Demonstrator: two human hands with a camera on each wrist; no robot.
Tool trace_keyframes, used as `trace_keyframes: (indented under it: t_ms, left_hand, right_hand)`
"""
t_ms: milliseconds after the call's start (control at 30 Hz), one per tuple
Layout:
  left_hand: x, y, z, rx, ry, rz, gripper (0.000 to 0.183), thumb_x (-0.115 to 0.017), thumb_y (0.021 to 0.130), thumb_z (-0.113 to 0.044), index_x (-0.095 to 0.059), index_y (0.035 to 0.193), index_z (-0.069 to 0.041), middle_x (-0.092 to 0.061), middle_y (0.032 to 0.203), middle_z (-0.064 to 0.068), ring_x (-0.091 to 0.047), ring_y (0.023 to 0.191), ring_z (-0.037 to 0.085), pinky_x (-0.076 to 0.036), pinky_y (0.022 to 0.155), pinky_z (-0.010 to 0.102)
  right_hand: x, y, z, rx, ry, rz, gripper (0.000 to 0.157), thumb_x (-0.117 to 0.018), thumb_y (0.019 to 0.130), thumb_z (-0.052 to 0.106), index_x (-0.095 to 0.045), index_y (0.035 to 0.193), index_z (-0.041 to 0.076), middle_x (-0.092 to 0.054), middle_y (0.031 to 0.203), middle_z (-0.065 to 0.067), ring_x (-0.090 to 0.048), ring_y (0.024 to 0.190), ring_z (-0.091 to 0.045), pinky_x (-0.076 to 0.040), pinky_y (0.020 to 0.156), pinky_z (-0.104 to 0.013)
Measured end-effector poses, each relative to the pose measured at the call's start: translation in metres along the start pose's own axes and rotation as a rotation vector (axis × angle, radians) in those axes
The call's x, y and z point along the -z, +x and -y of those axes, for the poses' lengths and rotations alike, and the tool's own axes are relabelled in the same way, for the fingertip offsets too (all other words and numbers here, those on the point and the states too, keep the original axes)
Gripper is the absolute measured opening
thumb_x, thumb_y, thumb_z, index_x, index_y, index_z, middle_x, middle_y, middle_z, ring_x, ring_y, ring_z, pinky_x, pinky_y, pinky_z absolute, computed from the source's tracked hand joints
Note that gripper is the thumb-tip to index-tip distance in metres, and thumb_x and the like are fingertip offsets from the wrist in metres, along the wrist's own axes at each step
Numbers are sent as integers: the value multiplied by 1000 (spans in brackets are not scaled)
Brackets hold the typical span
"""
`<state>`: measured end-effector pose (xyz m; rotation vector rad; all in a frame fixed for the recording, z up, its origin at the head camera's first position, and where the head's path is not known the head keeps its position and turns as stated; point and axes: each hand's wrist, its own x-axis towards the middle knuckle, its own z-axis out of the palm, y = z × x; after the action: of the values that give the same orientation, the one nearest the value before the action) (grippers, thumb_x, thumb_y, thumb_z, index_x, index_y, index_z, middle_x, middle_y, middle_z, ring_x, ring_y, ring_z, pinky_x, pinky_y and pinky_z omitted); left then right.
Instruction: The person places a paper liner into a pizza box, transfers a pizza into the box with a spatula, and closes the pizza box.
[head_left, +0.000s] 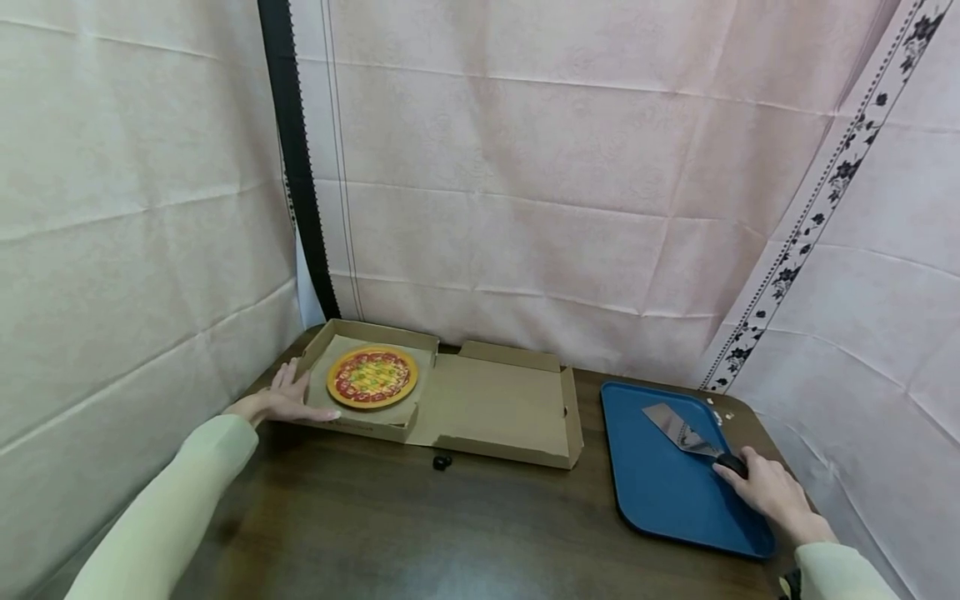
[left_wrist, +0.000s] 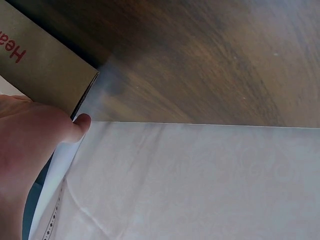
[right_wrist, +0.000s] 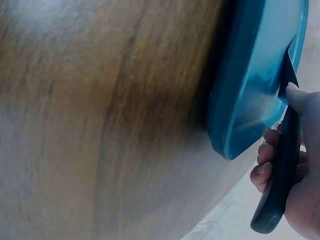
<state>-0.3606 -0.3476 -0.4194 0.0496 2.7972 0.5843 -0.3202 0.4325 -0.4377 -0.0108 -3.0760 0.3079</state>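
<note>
A round toy pizza (head_left: 372,377) with a yellow crust lies on paper inside the left half of an opened cardboard pizza box (head_left: 498,406). My left hand (head_left: 287,400) is at the box's front left corner, fingers spread and fairly straight, thumb along the front side. Up close in the left wrist view, that hand (left_wrist: 35,135) touches the cardboard side (left_wrist: 47,60) with red lettering. My right hand (head_left: 772,492) grips the black handle of a metal pizza server (head_left: 678,429), whose blade is over the blue tray (head_left: 637,492). Fingers wrap round the handle (right_wrist: 280,175) in the right wrist view.
A small black object (head_left: 442,462) lies on the brown wooden table (head_left: 450,533) before the box. Small pale bits (head_left: 716,410) lie behind the tray's right edge. Hanging pale cloth (head_left: 525,208) closes off the back and both sides.
</note>
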Motion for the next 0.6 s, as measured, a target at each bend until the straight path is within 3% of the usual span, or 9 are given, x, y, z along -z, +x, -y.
trace_keyframes:
  t_ms: [267, 600]
  left_hand:
    - [-2, 1, 2, -3, 14, 0, 133, -60, 71, -79, -2, 149, 12, 24, 151, 36, 21, 140, 54, 1, 110, 73]
    - [-3, 9, 8, 8, -32, 3, 139, -63, 66, -81, -1, 151, 10, 28, 152, 33, 22, 140, 53, 5, 107, 75]
  right_hand:
    - [-2, -1, -1, 3, -43, -30, 71, -55, 93, 52, -49, 121, -12, -59, 99, -34, -59, 80, -35, -49, 64, -50]
    - [-5, -3, -6, 9, -45, -46, 66, -55, 93, 50, -51, 119, -10, -57, 91, -28, -56, 74, -31, -47, 59, -46]
